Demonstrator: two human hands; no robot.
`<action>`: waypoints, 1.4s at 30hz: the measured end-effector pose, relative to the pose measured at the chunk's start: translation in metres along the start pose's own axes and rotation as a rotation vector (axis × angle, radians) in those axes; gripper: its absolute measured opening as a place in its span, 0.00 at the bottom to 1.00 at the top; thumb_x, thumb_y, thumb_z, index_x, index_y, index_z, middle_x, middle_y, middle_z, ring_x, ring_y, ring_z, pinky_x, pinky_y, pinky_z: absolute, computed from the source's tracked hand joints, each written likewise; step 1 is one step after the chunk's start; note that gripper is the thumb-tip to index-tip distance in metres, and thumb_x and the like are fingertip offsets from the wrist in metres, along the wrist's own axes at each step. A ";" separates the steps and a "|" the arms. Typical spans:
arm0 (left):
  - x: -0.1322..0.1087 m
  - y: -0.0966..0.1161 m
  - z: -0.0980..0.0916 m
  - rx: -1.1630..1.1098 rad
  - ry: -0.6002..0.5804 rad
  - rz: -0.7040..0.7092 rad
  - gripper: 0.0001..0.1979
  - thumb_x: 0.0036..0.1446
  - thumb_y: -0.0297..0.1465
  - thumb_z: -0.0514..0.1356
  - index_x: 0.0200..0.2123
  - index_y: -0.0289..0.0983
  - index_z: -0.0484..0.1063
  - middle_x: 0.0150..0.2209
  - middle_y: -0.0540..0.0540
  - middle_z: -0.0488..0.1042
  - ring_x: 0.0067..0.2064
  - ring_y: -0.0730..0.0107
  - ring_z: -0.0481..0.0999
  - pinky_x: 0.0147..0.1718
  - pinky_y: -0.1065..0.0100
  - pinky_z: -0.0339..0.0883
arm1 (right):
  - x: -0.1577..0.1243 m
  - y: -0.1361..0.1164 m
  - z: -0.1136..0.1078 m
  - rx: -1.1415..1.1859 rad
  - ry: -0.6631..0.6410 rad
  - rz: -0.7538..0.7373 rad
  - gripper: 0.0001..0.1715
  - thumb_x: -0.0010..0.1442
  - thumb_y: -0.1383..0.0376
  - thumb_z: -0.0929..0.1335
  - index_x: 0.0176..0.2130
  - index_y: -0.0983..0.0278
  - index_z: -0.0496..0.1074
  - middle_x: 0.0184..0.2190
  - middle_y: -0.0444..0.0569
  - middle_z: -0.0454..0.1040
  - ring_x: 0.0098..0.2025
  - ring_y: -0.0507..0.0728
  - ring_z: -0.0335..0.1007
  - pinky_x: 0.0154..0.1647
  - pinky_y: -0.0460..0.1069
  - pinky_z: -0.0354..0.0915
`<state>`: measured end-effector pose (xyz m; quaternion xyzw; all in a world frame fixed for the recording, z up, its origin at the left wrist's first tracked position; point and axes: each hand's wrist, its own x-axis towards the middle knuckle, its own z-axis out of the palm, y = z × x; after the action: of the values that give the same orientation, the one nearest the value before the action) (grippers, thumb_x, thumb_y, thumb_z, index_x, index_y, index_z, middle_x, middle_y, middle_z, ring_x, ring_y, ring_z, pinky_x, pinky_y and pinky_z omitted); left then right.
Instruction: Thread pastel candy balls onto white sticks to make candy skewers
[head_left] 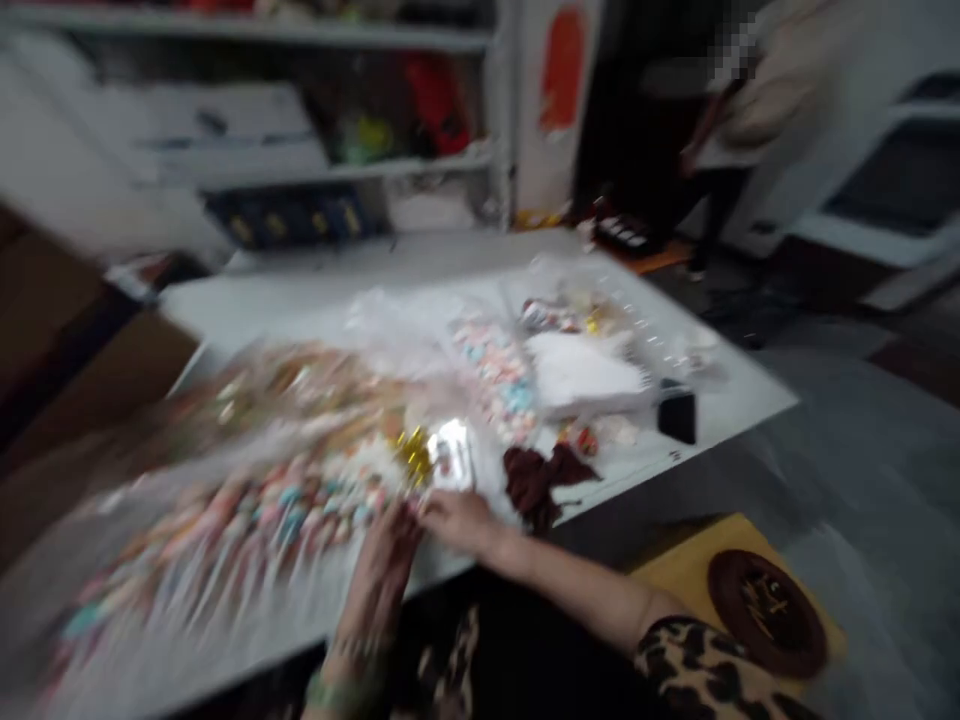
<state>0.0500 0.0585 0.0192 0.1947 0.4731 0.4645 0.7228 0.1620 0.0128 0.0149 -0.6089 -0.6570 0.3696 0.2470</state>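
Over the desk (731, 405), left hand (394, 545) and right hand (461, 522) sit close, fingers curled, hold unclear; I'd favour steady fingertips.

A single camera, worn on the person's head, looked forward and down from above the near side of the table (724, 395), whose front edge slanted upward to the right across the view. The left hand (390, 545) and right hand (461, 522) came fairly near the lens, low and close to the middle — their forearms reached in from below. Farther off, the shelves (270, 30) crossed the upper left, and another person (750, 130) stood well back at the upper right — all of it softened by blur, the tabletop taking up the centre
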 end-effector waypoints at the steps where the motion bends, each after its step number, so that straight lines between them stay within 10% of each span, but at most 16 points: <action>1: -0.008 -0.001 -0.016 -0.044 0.083 0.005 0.05 0.56 0.31 0.63 0.32 0.34 0.73 0.33 0.47 0.74 0.35 0.72 0.74 0.38 0.68 0.72 | 0.003 0.004 0.003 0.039 0.014 -0.017 0.11 0.60 0.61 0.63 0.33 0.58 0.73 0.32 0.44 0.77 0.34 0.55 0.72 0.32 0.47 0.61; 8: 0.000 0.012 -0.038 -0.344 0.144 -0.020 0.06 0.53 0.30 0.66 0.32 0.34 0.72 0.31 0.44 0.75 0.35 0.65 0.77 0.35 0.64 0.73 | 0.019 0.010 0.019 0.407 -0.201 0.262 0.07 0.55 0.62 0.64 0.28 0.62 0.69 0.16 0.37 0.65 0.16 0.48 0.55 0.21 0.44 0.53; 13: -0.003 0.010 -0.038 -0.443 0.169 -0.009 0.05 0.56 0.28 0.63 0.28 0.35 0.70 0.28 0.47 0.72 0.34 0.70 0.75 0.41 0.64 0.72 | 0.015 0.002 0.016 0.162 -0.058 0.020 0.13 0.59 0.58 0.64 0.27 0.61 0.72 0.19 0.39 0.69 0.24 0.50 0.64 0.30 0.44 0.56; 25: -0.008 -0.015 -0.030 -0.357 0.145 0.140 0.07 0.53 0.30 0.66 0.30 0.34 0.71 0.28 0.50 0.72 0.31 0.76 0.73 0.37 0.72 0.68 | 0.022 -0.001 0.027 -0.115 0.075 0.091 0.19 0.62 0.52 0.62 0.30 0.58 0.77 0.26 0.44 0.75 0.29 0.53 0.65 0.28 0.46 0.48; 37: -0.011 -0.003 -0.030 -0.365 0.116 0.067 0.08 0.54 0.33 0.65 0.31 0.34 0.71 0.28 0.47 0.73 0.34 0.69 0.77 0.34 0.69 0.70 | 0.025 0.006 0.024 0.281 -0.039 0.096 0.22 0.56 0.52 0.65 0.19 0.62 0.65 0.16 0.39 0.63 0.23 0.50 0.60 0.26 0.45 0.53; 42: -0.010 -0.016 -0.031 -0.346 0.124 0.106 0.07 0.55 0.32 0.64 0.31 0.34 0.71 0.28 0.48 0.74 0.31 0.73 0.75 0.32 0.72 0.68 | 0.023 0.003 0.029 0.012 0.025 0.137 0.20 0.58 0.52 0.64 0.23 0.61 0.72 0.20 0.42 0.70 0.26 0.52 0.63 0.26 0.46 0.50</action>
<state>0.0297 0.0368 -0.0018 0.0630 0.4187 0.5874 0.6897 0.1384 0.0303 -0.0080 -0.6554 -0.6084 0.3821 0.2332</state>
